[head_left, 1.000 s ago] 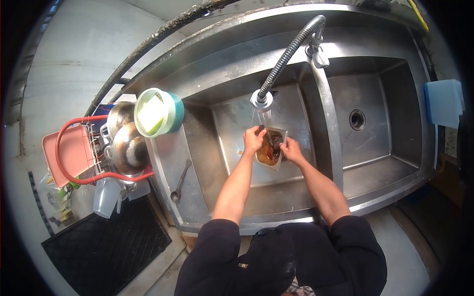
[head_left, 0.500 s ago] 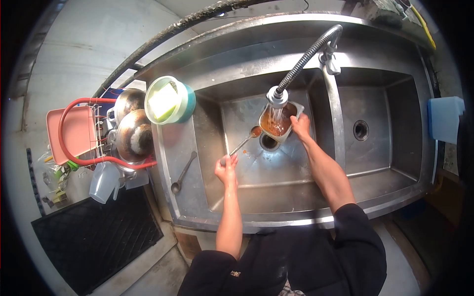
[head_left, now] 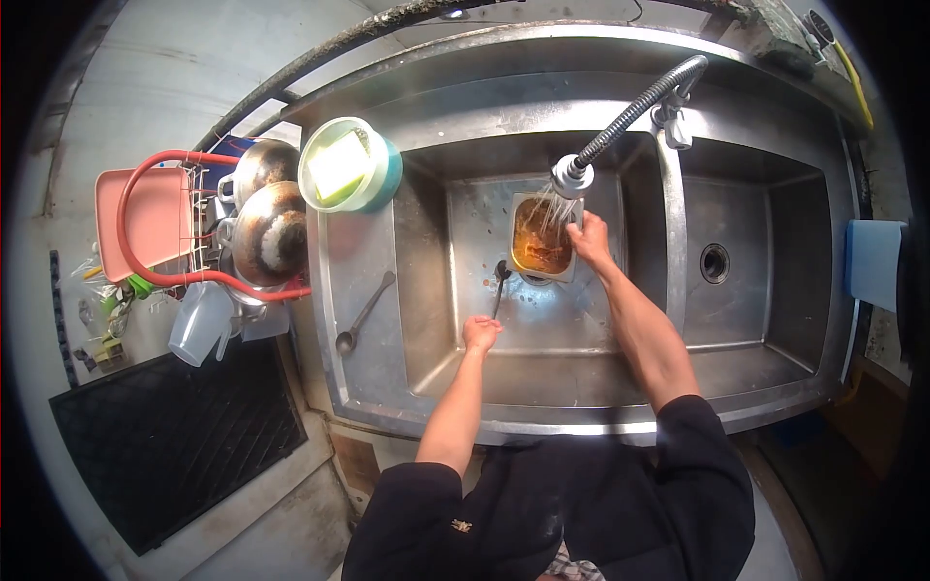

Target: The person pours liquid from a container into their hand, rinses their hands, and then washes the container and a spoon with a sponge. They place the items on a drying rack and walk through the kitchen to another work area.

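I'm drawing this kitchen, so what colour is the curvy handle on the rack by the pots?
Red, best seen in the head view.

Two hands [head_left: 481, 333], two spoons [head_left: 502, 272], two sink basins [head_left: 542, 339], one faucet [head_left: 630, 121], one metal container [head_left: 514, 235], one pink tray [head_left: 150, 218].

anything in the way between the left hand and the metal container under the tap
Nothing visible blocks the way: only the spoon held in the left hand reaches into that gap. Water from the spray head falls into the metal container from above, and the right hand is at its right side.
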`<state>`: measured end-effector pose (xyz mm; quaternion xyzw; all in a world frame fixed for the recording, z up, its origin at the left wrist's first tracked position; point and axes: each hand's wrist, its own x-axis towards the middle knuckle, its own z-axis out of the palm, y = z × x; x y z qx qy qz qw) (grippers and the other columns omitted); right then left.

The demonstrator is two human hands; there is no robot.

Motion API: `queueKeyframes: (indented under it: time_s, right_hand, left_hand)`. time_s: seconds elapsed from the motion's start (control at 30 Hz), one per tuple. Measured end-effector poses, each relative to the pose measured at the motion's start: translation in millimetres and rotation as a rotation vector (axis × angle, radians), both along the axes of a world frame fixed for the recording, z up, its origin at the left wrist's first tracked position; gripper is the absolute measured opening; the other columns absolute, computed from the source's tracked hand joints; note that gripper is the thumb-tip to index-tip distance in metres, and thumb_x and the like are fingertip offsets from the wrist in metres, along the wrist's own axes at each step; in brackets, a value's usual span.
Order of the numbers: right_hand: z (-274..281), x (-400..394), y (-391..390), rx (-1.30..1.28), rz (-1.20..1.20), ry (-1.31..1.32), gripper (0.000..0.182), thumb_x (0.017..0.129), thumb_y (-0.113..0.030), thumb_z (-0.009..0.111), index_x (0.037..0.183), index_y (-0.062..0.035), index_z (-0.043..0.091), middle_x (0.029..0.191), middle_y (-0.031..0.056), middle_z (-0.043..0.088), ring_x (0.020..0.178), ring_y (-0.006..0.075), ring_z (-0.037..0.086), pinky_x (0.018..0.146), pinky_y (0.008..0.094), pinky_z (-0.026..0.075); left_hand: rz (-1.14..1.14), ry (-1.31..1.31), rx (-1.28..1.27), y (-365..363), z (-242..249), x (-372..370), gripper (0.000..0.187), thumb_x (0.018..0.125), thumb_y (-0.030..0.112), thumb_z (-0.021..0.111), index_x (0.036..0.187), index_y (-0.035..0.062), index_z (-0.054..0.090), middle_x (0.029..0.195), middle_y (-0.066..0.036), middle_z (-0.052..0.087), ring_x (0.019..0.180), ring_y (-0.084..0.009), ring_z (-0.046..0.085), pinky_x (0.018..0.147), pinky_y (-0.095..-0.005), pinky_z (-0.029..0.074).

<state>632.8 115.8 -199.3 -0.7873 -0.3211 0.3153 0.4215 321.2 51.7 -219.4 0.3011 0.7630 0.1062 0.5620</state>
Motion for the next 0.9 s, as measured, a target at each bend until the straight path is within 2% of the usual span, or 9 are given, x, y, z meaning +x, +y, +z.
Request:
queueKeyframes:
  time_s: [0.13,0.27,0.37,0.47,0.67,0.73,0.8,0.87,0.9]
  right_hand:
    - [-14.3,-6.5,-7.1,-0.003,0.049,0.002,0.021,0.075,-0.014,0.056,0.090,0.0000,0.062,0.067,0.0134,0.062,0.062,0.0191,0.059,0.061,0.0356,0.047]
    - [5.0,-10.2,-11.3,0.104,0.027,0.050,0.021,0.076,-0.013,0.055,0.091,0.0005,0.061,0.066,0.0116,0.060,0.062,0.0166,0.057,0.061,0.0332,0.046]
    - [25.7,-5.8,-14.0,-0.083,0.376,0.043,0.023,0.077,-0.009,0.052,0.096,0.0006,0.062,0.074,0.0081,0.062,0.071,0.0107,0.055,0.066,0.0306,0.046]
    - [12.7,-18.2,-20.8,0.355,0.296,0.513,0.026,0.077,-0.008,0.050,0.099,0.0012,0.061,0.082,0.0030,0.065,0.071,0.0124,0.057,0.068,0.0292,0.047]
    - [23.6,-13.6,-24.6,0.138,0.339,0.665,0.020,0.080,-0.010,0.060,0.095,0.0017,0.060,0.082,0.0008,0.063,0.074,0.0078,0.054,0.067,0.0278,0.046]
    - [25.8,-10.4,-28.2,-0.041,0.398,0.413,0.015,0.081,-0.012,0.062,0.090,0.0006,0.058,0.083,0.0062,0.062,0.074,0.0139,0.058,0.066,0.0314,0.047]
    - [53.2,-25.7,-34.5,0.299,0.166,-0.319,0.012,0.082,-0.009,0.061,0.089,-0.0002,0.056,0.082,0.0106,0.057,0.069,0.0208,0.056,0.063,0.0330,0.046]
    - [77.5,-45.0,-45.9,0.328,0.200,-0.311,0.018,0.080,-0.010,0.061,0.094,0.0004,0.056,0.086,0.0161,0.055,0.079,0.0303,0.056,0.069,0.0374,0.047]
    - [75.7,-56.9,-52.0,0.284,0.500,-0.294,0.027,0.078,-0.012,0.062,0.102,-0.0004,0.055,0.091,0.0169,0.055,0.087,0.0315,0.055,0.074,0.0393,0.047]
  left_hand:
    - [-0.576,0.263,-0.020,1.8,-14.9,-11.8,0.034,0.086,0.020,0.062,0.111,-0.0007,0.054,0.100,-0.015,0.066,0.095,-0.0256,0.064,0.084,-0.0339,0.050]
    - [-0.376,0.169,0.433,22.9,7.6,12.8,0.044,0.090,0.035,0.057,0.116,0.0000,0.053,0.108,-0.015,0.064,0.105,-0.0243,0.059,0.091,-0.0346,0.045]
    - [-0.192,-0.093,0.466,61.0,35.0,36.5,0.047,0.092,0.040,0.054,0.117,-0.0002,0.051,0.107,-0.015,0.063,0.103,-0.0211,0.059,0.089,-0.0325,0.045]
    - [-0.325,-0.196,0.400,92.6,46.6,47.0,0.038,0.093,0.033,0.056,0.111,-0.0009,0.055,0.096,-0.010,0.065,0.092,-0.0165,0.060,0.082,-0.0306,0.047]
    - [-0.486,-0.424,0.550,101.6,86.1,61.7,0.021,0.091,0.019,0.057,0.094,-0.0010,0.061,0.076,0.001,0.060,0.071,-0.0080,0.053,0.066,-0.0267,0.045]
    - [-0.510,-0.349,0.604,97.8,81.3,57.3,0.018,0.088,0.016,0.057,0.094,-0.0004,0.062,0.070,0.001,0.058,0.065,-0.0083,0.050,0.061,-0.0284,0.044]
    - [-0.597,-0.177,0.618,94.1,86.1,49.6,0.017,0.085,0.014,0.056,0.093,-0.0006,0.062,0.066,-0.002,0.057,0.061,-0.0088,0.049,0.058,-0.0301,0.043]
    - [-0.580,-0.138,0.654,85.4,90.7,46.7,0.018,0.083,0.014,0.056,0.091,-0.0008,0.062,0.064,-0.004,0.056,0.060,-0.0098,0.049,0.057,-0.0309,0.043]
    - [-0.568,-0.136,0.635,80.9,99.4,48.0,0.018,0.084,0.014,0.056,0.091,-0.0010,0.062,0.065,-0.005,0.057,0.061,-0.0104,0.050,0.057,-0.0308,0.043]
